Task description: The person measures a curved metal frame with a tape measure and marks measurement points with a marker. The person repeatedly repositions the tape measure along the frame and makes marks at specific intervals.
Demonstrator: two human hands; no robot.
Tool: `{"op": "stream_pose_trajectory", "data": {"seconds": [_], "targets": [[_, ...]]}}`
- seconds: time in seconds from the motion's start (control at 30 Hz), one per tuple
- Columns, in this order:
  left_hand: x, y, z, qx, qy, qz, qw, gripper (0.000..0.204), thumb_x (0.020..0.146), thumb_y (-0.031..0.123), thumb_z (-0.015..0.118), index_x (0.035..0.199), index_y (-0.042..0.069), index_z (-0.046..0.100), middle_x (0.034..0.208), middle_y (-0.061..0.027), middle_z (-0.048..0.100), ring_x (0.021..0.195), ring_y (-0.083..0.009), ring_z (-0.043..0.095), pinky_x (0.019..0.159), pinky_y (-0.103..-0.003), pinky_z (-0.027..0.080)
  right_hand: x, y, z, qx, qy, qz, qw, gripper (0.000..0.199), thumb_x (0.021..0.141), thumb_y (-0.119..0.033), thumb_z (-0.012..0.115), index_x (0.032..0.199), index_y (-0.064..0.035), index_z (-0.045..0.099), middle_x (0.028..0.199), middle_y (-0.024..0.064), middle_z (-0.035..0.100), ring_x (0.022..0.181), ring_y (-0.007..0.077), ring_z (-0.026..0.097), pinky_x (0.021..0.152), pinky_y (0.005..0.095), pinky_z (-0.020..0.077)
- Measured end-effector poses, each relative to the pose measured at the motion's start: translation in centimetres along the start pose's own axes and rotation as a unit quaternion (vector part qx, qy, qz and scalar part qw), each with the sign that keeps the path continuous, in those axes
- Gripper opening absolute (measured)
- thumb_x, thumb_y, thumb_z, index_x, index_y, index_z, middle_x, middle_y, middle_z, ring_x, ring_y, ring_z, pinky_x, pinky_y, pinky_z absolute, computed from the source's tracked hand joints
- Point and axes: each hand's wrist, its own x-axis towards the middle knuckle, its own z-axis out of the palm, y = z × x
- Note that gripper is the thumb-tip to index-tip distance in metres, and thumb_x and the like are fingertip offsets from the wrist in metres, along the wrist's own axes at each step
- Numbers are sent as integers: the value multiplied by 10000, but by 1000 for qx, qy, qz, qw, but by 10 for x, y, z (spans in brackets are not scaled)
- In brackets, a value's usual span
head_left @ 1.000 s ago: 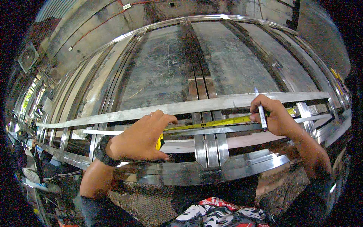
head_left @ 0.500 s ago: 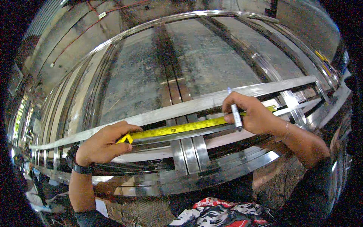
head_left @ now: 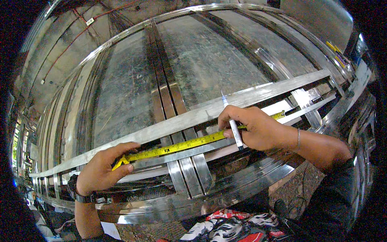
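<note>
A yellow tape measure (head_left: 181, 147) is stretched between my hands, its blade lying along a thin metal strip. My left hand (head_left: 105, 166) closes on it at the left, where yellow shows between thumb and fingers; the rest there is hidden in the palm. My right hand (head_left: 262, 129) pinches a white marker (head_left: 236, 135), held nearly upright with its dark end low. The blade passes under those same fingers, and its free end comes out beyond the knuckles. Just past both hands runs a long pale metal bar (head_left: 193, 117), lying slantwise.
Three shiny metal bars (head_left: 187, 173) cross beneath the tape. A large metal frame with a curved-looking far edge (head_left: 161, 20) surrounds a grey, stained sheet (head_left: 125, 92). Yellow-handled tools (head_left: 333, 47) lie at the far right. Patterned cloth (head_left: 234, 226) shows at the bottom.
The view has shifted, so the frame and both hands sit lower and further left in it. My right hand with the marker is slightly further left along the tape. Both grips look unchanged.
</note>
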Motion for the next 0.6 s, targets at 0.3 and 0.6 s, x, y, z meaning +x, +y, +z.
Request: {"op": "stream_pose_trajectory", "data": {"seconds": [0.3, 0.6], "targets": [[5, 14, 7, 102, -35, -43, 993, 496, 882, 220, 857, 1318, 33, 713, 1177, -181, 755, 1107, -374, 746, 952, -436, 582, -2, -3, -3, -36, -4, 21, 999, 417, 862, 44, 652, 1223, -151, 578, 827, 190, 714, 880, 461, 740, 725, 552, 544], [-1, 32, 0, 139, 4, 5, 990, 729, 807, 310, 910, 1399, 50, 574, 1265, -193, 672, 1064, -425, 718, 920, -448, 584, -8, -6, -9, -78, 40, 7, 996, 286, 948, -47, 809, 1157, -74, 616, 914, 132, 702, 824, 268, 703, 759, 402, 542]]}}
